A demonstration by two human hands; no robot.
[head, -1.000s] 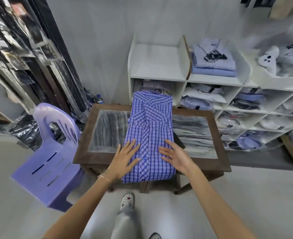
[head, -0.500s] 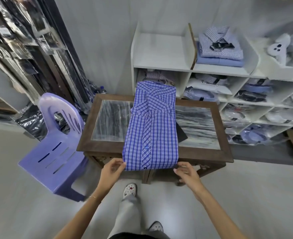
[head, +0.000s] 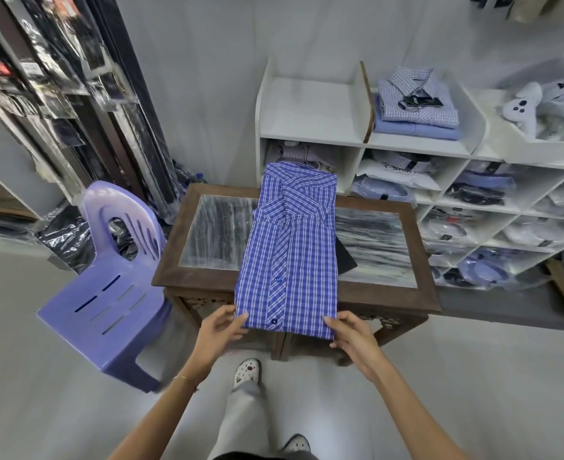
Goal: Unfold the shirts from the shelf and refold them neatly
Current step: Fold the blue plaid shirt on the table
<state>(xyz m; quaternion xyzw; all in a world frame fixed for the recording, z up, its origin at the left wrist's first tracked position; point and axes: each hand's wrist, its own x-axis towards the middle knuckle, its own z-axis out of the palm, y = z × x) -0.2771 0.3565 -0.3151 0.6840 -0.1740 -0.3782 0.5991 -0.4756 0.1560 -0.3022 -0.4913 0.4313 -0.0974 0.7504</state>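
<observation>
A blue-and-white checked shirt (head: 290, 250) lies folded into a long narrow strip down the middle of the wooden table (head: 390, 293), collar at the far end, its near end hanging over the front edge. My left hand (head: 220, 330) pinches the near left corner of the blue checked shirt. My right hand (head: 350, 333) pinches the near right corner. Behind the table stands the white shelf (head: 310, 137); folded shirts (head: 416, 101) are stacked in one of its top compartments.
A purple plastic chair (head: 108, 293) stands left of the table. A dark flat item (head: 345, 257) peeks out from under the shirt's right side. Bagged garments fill the lower shelf compartments and hang along the left wall. My feet are on the pale floor below.
My hands slid from lying flat on the shirt's lower half down to its near edge and took hold of the two corners. The view shifted slightly.
</observation>
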